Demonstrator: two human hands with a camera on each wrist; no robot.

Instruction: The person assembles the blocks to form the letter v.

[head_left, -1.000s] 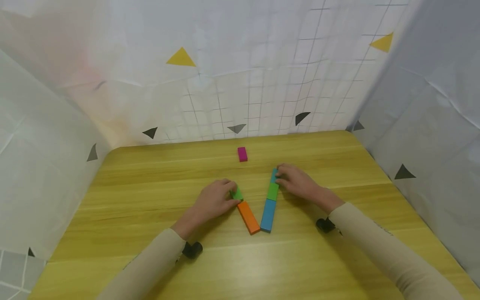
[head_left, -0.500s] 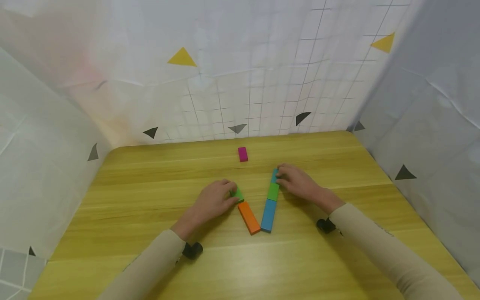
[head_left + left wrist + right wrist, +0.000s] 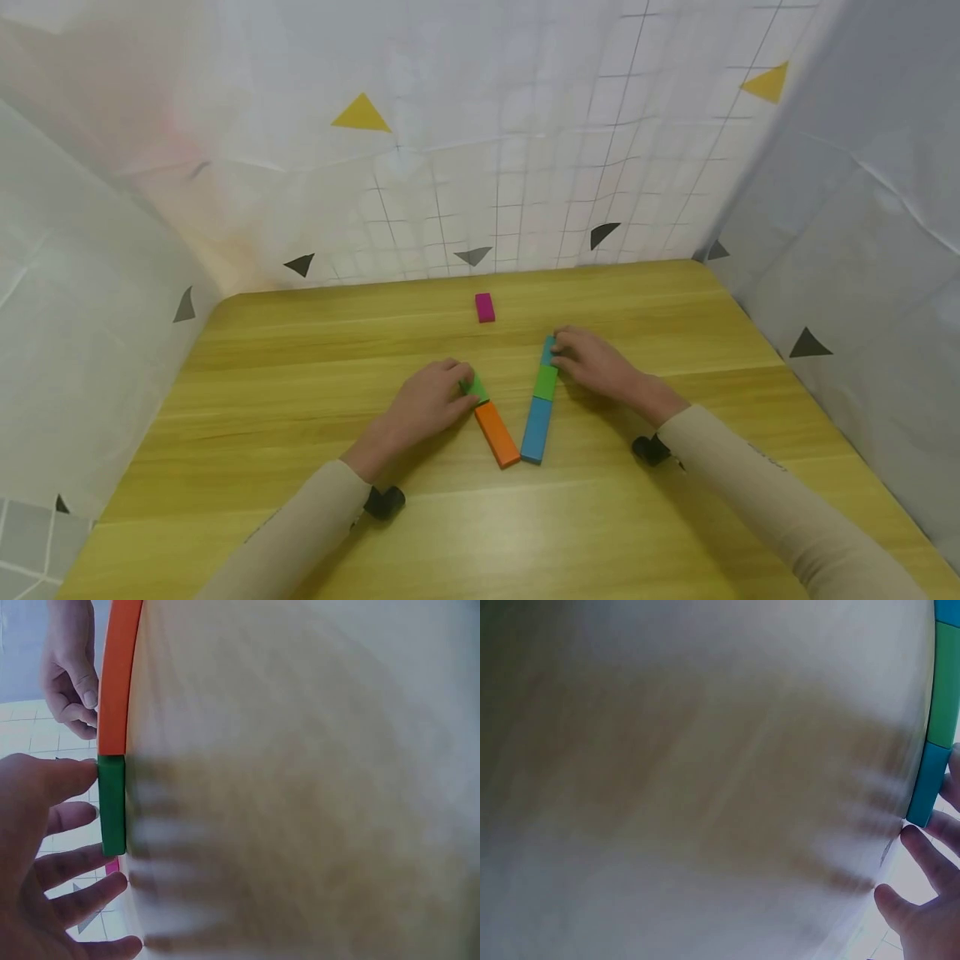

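Observation:
My left hand (image 3: 429, 403) pinches a short green block (image 3: 475, 388), thumb and fingertips on it. Its near end meets a long orange block (image 3: 497, 435) in a slanting row, also visible in the left wrist view. On the other side, my right hand (image 3: 596, 363) holds a short light-blue block (image 3: 548, 350) between thumb and fingers, partly covering it. Below that block, a second green block (image 3: 545, 383) and a longer blue block (image 3: 536, 430) continue the row. At their near ends, the orange and blue blocks come close together, forming a V.
A small magenta block (image 3: 485, 307) lies apart near the back of the wooden table (image 3: 315, 333). White patterned sheeting (image 3: 480, 167) rises behind the table and along both sides.
The green block in my left hand has slid slightly toward the orange block, and the left thumb has shifted back a little. My right hand and its row look the same.

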